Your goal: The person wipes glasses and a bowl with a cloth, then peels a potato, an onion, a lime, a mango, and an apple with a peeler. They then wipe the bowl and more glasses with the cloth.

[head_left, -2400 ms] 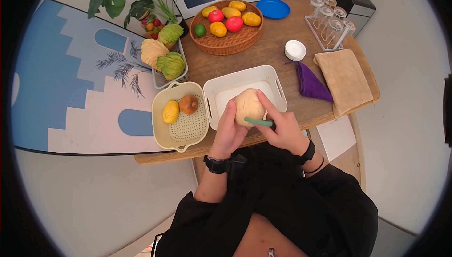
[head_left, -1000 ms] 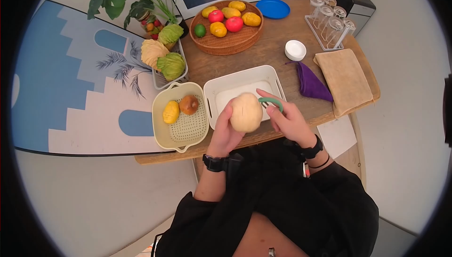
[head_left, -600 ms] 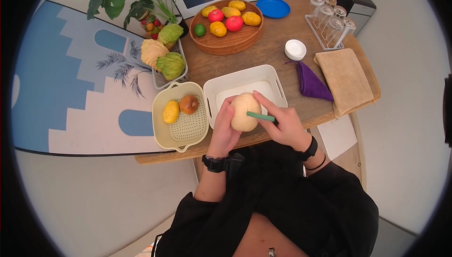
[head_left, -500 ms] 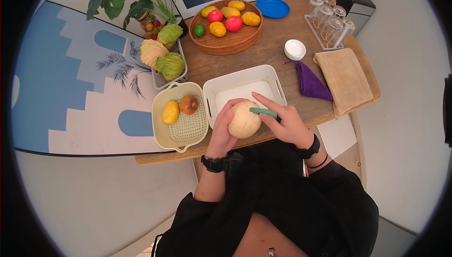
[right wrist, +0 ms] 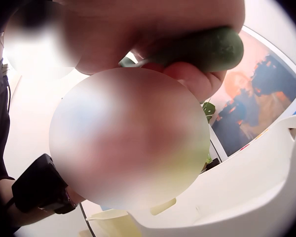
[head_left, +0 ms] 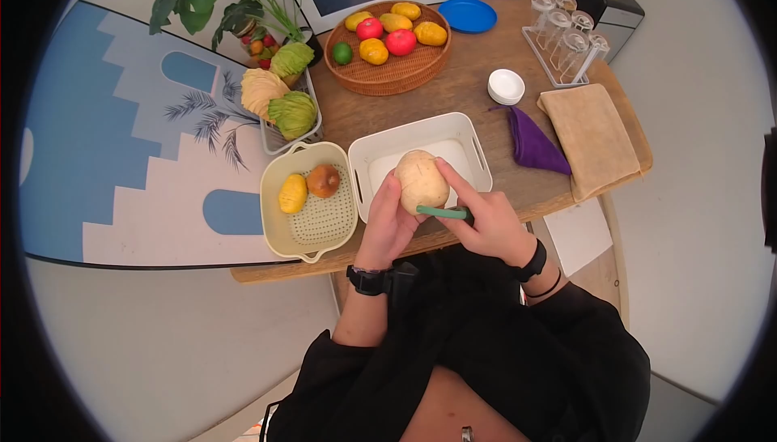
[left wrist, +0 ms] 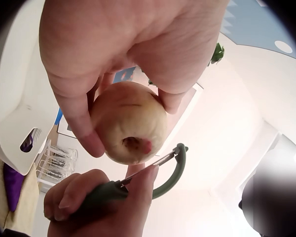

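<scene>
A pale peeled apple (head_left: 423,176) is held up over the near edge of the white basin (head_left: 387,160). My left hand (head_left: 387,230) grips it from the left, its fingers and thumb around the sides. In the left wrist view, a spot of red skin shows at the hollow end of the apple (left wrist: 126,116). My right hand (head_left: 490,230) grips a green-handled peeler (head_left: 443,212), index finger stretched along the apple's right side. The peeler's blade (left wrist: 160,160) lies close beside the apple's lower end. A blurred patch hides much of the right wrist view.
A cream colander (head_left: 312,235) holds a yellow fruit (head_left: 293,194) and a brown onion (head_left: 324,180). Behind stand a wicker basket (head_left: 388,82) of fruit and a crate of cabbages (head_left: 291,114). White bowls (head_left: 506,86), a purple cloth (head_left: 536,142) and glasses (head_left: 571,49) are at right.
The apple has tipped and risen slightly between the hands. The peeler has gone back and forth across it, and now sits at its lower right edge instead of the upper right.
</scene>
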The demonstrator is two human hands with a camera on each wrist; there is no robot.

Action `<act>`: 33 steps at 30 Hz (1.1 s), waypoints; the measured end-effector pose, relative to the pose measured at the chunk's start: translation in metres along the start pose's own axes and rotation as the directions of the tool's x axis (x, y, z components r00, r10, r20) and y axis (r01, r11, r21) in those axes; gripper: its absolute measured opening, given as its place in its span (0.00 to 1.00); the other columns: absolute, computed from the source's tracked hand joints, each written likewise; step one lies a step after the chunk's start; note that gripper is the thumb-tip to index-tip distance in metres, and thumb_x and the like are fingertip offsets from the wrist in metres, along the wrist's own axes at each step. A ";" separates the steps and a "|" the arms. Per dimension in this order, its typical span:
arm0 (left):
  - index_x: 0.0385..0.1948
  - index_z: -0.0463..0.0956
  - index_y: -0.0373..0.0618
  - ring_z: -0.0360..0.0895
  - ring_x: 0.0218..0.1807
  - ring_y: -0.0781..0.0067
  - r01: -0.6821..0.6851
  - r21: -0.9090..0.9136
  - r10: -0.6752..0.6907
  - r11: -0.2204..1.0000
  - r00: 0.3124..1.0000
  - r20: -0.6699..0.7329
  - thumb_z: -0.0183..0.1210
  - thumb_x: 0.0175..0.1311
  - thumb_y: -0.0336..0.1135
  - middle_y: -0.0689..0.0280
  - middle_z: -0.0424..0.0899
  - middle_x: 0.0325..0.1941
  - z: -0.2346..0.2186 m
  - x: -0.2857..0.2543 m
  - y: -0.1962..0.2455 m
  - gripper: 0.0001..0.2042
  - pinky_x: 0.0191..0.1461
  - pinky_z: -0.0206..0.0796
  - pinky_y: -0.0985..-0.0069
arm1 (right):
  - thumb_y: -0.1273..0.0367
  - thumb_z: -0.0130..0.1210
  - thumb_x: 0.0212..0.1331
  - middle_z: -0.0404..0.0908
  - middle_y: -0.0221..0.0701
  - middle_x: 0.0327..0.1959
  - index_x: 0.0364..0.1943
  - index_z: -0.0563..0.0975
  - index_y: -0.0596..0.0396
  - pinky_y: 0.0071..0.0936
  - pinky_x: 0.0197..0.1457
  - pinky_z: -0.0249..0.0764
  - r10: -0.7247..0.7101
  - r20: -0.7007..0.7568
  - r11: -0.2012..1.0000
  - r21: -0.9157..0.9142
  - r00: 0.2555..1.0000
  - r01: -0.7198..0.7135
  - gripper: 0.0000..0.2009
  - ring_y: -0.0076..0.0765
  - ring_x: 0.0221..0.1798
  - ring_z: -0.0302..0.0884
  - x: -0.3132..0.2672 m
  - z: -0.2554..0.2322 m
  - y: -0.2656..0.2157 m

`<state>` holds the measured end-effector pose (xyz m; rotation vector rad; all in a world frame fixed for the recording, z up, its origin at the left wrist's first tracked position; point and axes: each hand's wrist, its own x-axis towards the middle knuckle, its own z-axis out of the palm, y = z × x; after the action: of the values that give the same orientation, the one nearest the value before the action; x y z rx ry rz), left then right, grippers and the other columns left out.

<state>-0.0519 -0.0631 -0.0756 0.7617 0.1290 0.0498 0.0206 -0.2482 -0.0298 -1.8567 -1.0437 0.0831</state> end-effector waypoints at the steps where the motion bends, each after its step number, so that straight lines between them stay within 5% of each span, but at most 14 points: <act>1: 0.68 0.60 0.44 0.75 0.64 0.63 -0.008 0.005 0.008 1.000 1.000 0.002 0.44 0.79 0.55 0.60 0.72 0.66 0.002 -0.001 0.001 0.27 0.61 0.75 0.60 | 0.70 0.62 0.59 0.76 0.41 0.18 0.74 0.63 0.48 0.30 0.28 0.71 -0.001 0.000 1.000 0.001 1.000 0.001 0.37 0.48 0.21 0.77 0.000 0.000 0.001; 7: 0.68 0.61 0.43 0.75 0.63 0.63 0.048 -0.026 -0.045 0.999 0.995 0.088 0.47 0.78 0.54 0.59 0.72 0.65 0.002 -0.006 0.006 0.28 0.61 0.76 0.60 | 0.70 0.60 0.62 0.74 0.40 0.18 0.74 0.64 0.49 0.30 0.29 0.70 0.084 0.016 0.992 0.096 0.996 -0.085 0.34 0.39 0.19 0.74 0.004 -0.002 0.008; 10: 0.67 0.62 0.42 0.76 0.63 0.63 0.115 -0.030 -0.107 0.993 0.972 0.208 0.50 0.75 0.55 0.58 0.73 0.64 0.000 -0.009 0.007 0.29 0.61 0.76 0.59 | 0.68 0.55 0.68 0.72 0.32 0.16 0.73 0.67 0.49 0.26 0.26 0.66 0.029 -0.032 0.960 0.281 0.999 -0.019 0.28 0.24 0.18 0.68 0.009 -0.004 0.013; 12: 0.66 0.63 0.41 0.76 0.63 0.62 0.148 -0.006 -0.140 0.989 0.950 0.280 0.52 0.74 0.55 0.58 0.74 0.64 -0.007 -0.009 0.005 0.30 0.61 0.76 0.58 | 0.64 0.51 0.73 0.79 0.32 0.21 0.72 0.68 0.46 0.27 0.32 0.74 0.153 0.249 0.911 0.339 0.956 -0.234 0.24 0.23 0.22 0.74 0.012 -0.020 0.009; 13: 0.65 0.64 0.41 0.76 0.62 0.62 0.116 0.057 -0.127 0.992 0.948 0.293 0.53 0.73 0.55 0.58 0.75 0.62 -0.011 -0.008 0.003 0.30 0.60 0.76 0.57 | 0.64 0.51 0.73 0.79 0.32 0.21 0.72 0.68 0.46 0.27 0.32 0.74 0.153 0.249 0.911 0.339 0.956 -0.234 0.24 0.23 0.22 0.74 0.014 -0.024 0.010; 15: 0.65 0.65 0.40 0.77 0.62 0.62 0.083 0.118 -0.116 0.989 0.945 0.307 0.53 0.72 0.55 0.58 0.76 0.61 -0.013 -0.008 0.000 0.30 0.59 0.76 0.55 | 0.62 0.49 0.75 0.77 0.30 0.22 0.72 0.69 0.45 0.24 0.32 0.72 0.276 0.496 0.787 0.375 0.823 -0.490 0.23 0.19 0.23 0.68 0.016 -0.028 0.011; 19: 0.65 0.66 0.41 0.78 0.61 0.61 0.136 -0.060 -0.118 0.989 0.963 0.240 0.46 0.76 0.54 0.58 0.76 0.63 -0.004 -0.004 0.007 0.28 0.59 0.75 0.55 | 0.64 0.52 0.73 0.80 0.33 0.23 0.72 0.69 0.44 0.24 0.32 0.73 0.364 0.365 0.736 0.451 0.857 -0.505 0.24 0.26 0.22 0.75 0.012 -0.022 0.001; 21: 0.67 0.65 0.42 0.77 0.63 0.60 0.161 -0.153 -0.136 0.975 0.978 0.160 0.36 0.79 0.53 0.58 0.75 0.66 0.000 -0.001 0.007 0.27 0.62 0.72 0.57 | 0.65 0.58 0.66 0.83 0.38 0.26 0.73 0.67 0.45 0.27 0.31 0.75 0.117 0.067 0.979 0.160 0.991 -0.126 0.29 0.39 0.23 0.81 0.007 -0.013 0.003; 22: 0.67 0.65 0.42 0.77 0.63 0.60 0.161 -0.153 -0.136 0.975 0.978 0.160 0.36 0.79 0.53 0.58 0.75 0.66 0.006 0.001 0.006 0.27 0.62 0.72 0.57 | 0.65 0.58 0.66 0.83 0.38 0.26 0.73 0.67 0.45 0.27 0.31 0.75 0.117 0.068 0.979 0.160 0.991 -0.127 0.29 0.39 0.23 0.81 0.006 -0.007 0.004; 24: 0.70 0.61 0.46 0.76 0.64 0.55 0.098 -0.130 -0.106 0.987 0.993 -0.059 0.31 0.80 0.57 0.56 0.74 0.67 0.021 0.003 0.007 0.30 0.63 0.71 0.54 | 0.67 0.62 0.60 0.84 0.40 0.27 0.74 0.64 0.46 0.32 0.31 0.77 -0.109 -0.031 0.993 0.049 0.994 0.111 0.35 0.49 0.26 0.83 0.004 0.004 0.005; 31: 0.68 0.64 0.42 0.76 0.63 0.61 0.126 -0.134 -0.124 0.983 0.992 0.020 0.34 0.81 0.52 0.58 0.75 0.65 0.009 -0.001 0.005 0.26 0.64 0.70 0.57 | 0.68 0.63 0.59 0.83 0.39 0.25 0.75 0.63 0.46 0.35 0.32 0.77 0.005 -0.017 1.000 -0.020 1.000 -0.006 0.37 0.48 0.25 0.83 0.003 0.002 0.007; 33: 0.65 0.65 0.40 0.76 0.63 0.62 0.082 -0.152 -0.066 0.985 0.992 0.108 0.38 0.80 0.51 0.58 0.76 0.63 0.001 -0.004 0.004 0.25 0.65 0.70 0.61 | 0.67 0.60 0.64 0.79 0.37 0.22 0.74 0.64 0.45 0.32 0.31 0.75 0.113 0.025 0.986 0.124 0.993 -0.116 0.33 0.40 0.21 0.79 0.006 -0.005 0.004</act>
<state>-0.0553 -0.0608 -0.0718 0.6010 0.0551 -0.0499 0.0290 -0.2480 -0.0277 -1.8037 -0.9226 0.2288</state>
